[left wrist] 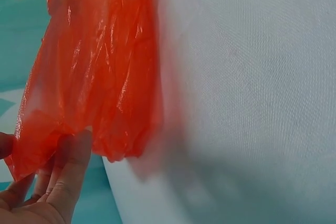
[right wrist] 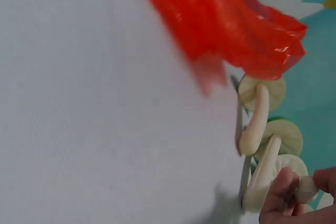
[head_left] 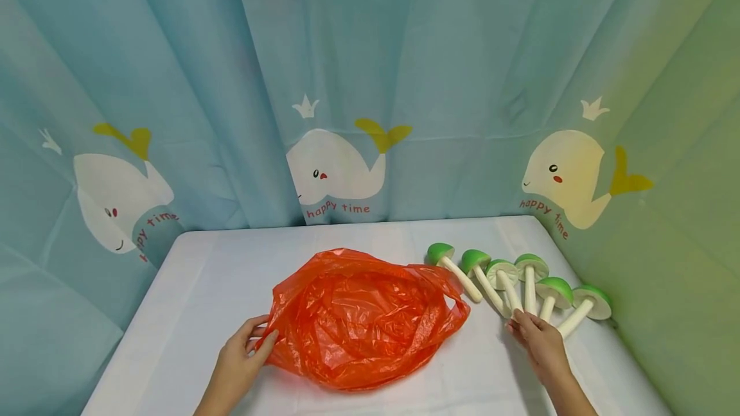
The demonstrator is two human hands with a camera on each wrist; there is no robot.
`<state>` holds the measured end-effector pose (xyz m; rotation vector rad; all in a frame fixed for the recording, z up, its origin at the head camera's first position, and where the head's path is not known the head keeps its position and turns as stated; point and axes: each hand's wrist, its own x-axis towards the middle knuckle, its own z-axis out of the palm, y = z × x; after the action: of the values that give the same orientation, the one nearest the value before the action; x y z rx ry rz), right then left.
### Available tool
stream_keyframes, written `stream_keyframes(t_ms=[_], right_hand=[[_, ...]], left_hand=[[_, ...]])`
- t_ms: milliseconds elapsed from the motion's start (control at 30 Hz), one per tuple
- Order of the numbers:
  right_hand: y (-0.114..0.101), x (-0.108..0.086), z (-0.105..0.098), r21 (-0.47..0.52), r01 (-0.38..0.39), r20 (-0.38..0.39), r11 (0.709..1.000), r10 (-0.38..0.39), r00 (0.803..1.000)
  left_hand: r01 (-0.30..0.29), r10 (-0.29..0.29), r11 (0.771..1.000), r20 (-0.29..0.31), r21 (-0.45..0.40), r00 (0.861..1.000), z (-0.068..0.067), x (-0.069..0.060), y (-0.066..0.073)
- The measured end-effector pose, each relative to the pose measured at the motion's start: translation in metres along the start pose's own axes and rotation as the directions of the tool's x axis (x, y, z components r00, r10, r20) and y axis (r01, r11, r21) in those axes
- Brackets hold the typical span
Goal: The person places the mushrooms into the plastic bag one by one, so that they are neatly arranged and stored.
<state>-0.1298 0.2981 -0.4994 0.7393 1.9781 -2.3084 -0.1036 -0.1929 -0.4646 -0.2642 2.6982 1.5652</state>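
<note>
Head view: red plastic bag [head_left: 364, 323] lies on the white worktop [head_left: 220, 281], crumpled and spread wide, its inner folds showing. Handle loop [head_left: 462, 314] at the bag's right end. Left hand [head_left: 238, 353] at the bag's left edge, grasping the film between thumb and bent fingers. Six mushrooms, green caps and pale stems, form a loose group to the right of the bag. First mushroom [head_left: 468, 286] is just beside the handle loop; whether it touches the bag cannot be told. Right hand [head_left: 542, 342], well apart from the bag on its right, pinches the stem end of the third mushroom [head_left: 501, 268] counted from the bag. Three further mushrooms [head_left: 592, 302] lie farther from the bag than that one. Beyond the bag hangs a blue-green curtain [head_left: 376, 50] bearing white whale prints [head_left: 338, 169] and the red words "happy time".

Left wrist view: bag fills the upper left, glossy and creased. Left hand on its edge, thumb on one side of the film, fingers on the other; grip confirmed. Bare worktop runs alongside the bag, shadowed near it.

Right wrist view: one end of the bag shows at the top, partly blurred. Two mushrooms lie between the bag and the right hand, cap undersides showing. Thumb and fingers of the right hand clasp a stem end, pale cap behind it.
</note>
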Motion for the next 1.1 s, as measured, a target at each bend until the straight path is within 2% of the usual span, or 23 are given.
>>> stream_keyframes(t_ms=[67,133,233,367,433,500,600,733,833,933,1000,1100], right_hand=[[-0.005,0.000,0.000,0.165,-0.056,0.048,0.985,0.048,0.998],[-0.008,-0.001,0.000,0.296,-0.097,0.104,0.950,0.069,0.992],[-0.011,-0.002,0.001,0.469,-0.122,0.171,0.875,0.045,0.984],[-0.010,-0.006,0.005,0.657,-0.160,0.234,0.737,0.003,0.972],[-0.010,-0.010,0.009,0.705,-0.176,0.267,0.687,-0.026,0.963],[-0.009,-0.014,0.015,0.729,-0.177,0.298,0.661,-0.073,0.952],[-0.008,-0.024,0.028,0.712,-0.181,0.346,0.678,-0.115,0.931],[-0.009,-0.040,0.053,0.638,-0.229,0.410,0.735,-0.073,0.909],[-0.011,-0.052,0.073,0.594,-0.230,0.416,0.771,-0.050,0.908],[-0.012,-0.064,0.089,0.579,-0.188,0.416,0.793,-0.088,0.905],[-0.012,-0.071,0.099,0.568,-0.190,0.449,0.801,-0.107,0.887],[-0.008,-0.081,0.112,0.500,-0.246,0.540,0.830,-0.077,0.838]], left_hand=[[-0.011,0.011,1.000,-0.002,0.004,1.000,0.000,0.001,0.000],[-0.020,0.021,1.000,-0.008,0.011,1.000,0.001,0.001,0.000],[-0.022,0.022,1.000,-0.009,0.014,1.000,0.001,0.001,0.000],[-0.010,0.010,1.000,-0.003,0.029,1.000,0.001,0.001,0.000],[-0.005,0.005,0.999,0.003,0.038,1.000,0.001,0.001,0.000],[0.002,-0.002,0.999,0.006,0.042,1.000,0.001,0.000,-0.001],[0.003,-0.003,1.000,0.003,0.026,1.000,0.001,0.000,-0.001],[-0.003,0.002,1.000,-0.016,-0.017,1.000,0.001,0.000,0.000],[-0.008,0.007,0.999,-0.023,-0.037,1.000,0.002,0.001,0.000],[0.003,-0.003,0.999,-0.018,-0.041,1.000,0.002,0.002,0.000],[0.004,-0.004,0.999,-0.018,-0.036,1.000,0.003,0.004,0.001],[-0.007,0.006,1.000,-0.026,-0.030,1.000,0.007,0.004,-0.001]])
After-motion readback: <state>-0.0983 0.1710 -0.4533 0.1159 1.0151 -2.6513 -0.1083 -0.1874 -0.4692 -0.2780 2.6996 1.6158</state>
